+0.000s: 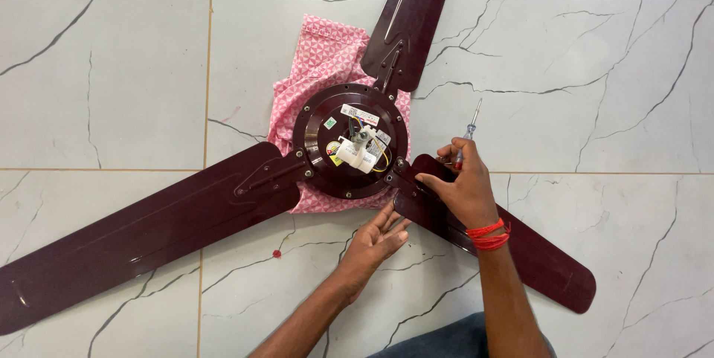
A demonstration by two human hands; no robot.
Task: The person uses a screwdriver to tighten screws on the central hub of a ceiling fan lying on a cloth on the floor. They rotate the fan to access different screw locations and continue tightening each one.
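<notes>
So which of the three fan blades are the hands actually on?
The lower-right blade. The right hand, holding a screwdriver, rests on its inner end by the motor hub, and the left hand touches its edge. The other two blades are untouched.

Floor point(610, 38): large glossy white tiles w/ dark grey marble-style veins, thin tan grout lines point(210, 68) crossing horiz. & vert. Even, bright light, soft sheen, no hard shadows. Small red speck point(277, 253) on a tile near the centre. No walls, furniture or windows in view.
</notes>
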